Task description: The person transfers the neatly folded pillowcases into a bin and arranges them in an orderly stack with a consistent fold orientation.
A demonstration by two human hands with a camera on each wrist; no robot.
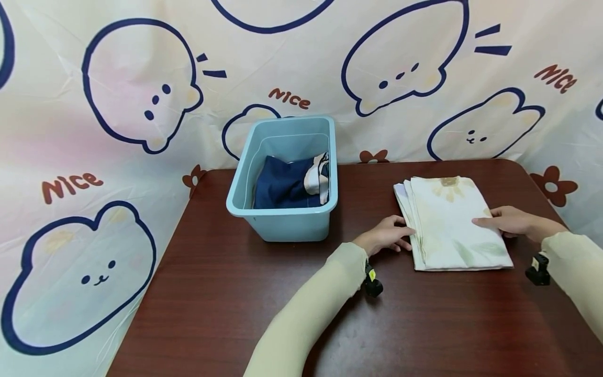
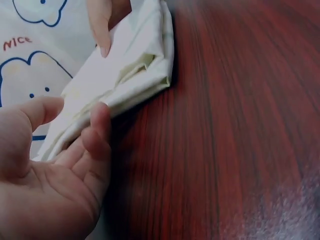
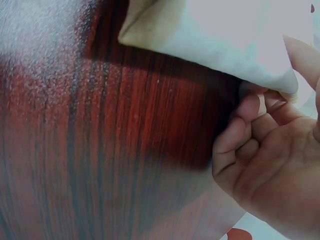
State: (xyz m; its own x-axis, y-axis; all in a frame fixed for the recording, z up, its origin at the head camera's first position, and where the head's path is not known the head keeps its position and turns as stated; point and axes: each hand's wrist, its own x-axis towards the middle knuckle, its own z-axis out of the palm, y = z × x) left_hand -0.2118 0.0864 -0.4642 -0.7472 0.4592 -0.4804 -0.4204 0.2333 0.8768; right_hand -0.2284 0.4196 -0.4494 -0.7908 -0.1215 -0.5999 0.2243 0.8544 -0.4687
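Note:
A folded white cloth [image 1: 452, 225] with a faint flower print lies on the right part of the table, its layers fanned along the left side. My left hand [image 1: 388, 234] is at that left edge, touching it, with its fingers loosely bent. In the left wrist view a gap shows between the left thumb [image 2: 50, 107] and the fingertips. My right hand [image 1: 513, 221] pinches the cloth's right edge, thumb on top. Under the edge in the right wrist view, the other right fingers [image 3: 250, 112] are curled and partly hidden.
A light blue bin [image 1: 289, 222] stands at the back of the dark wood table [image 1: 226, 314], left of the cloth. Inside lies a dark blue cloth [image 1: 285, 183] beside a black-and-beige patterned one [image 1: 315, 180]. A printed curtain [image 1: 282, 52] hangs behind the table.

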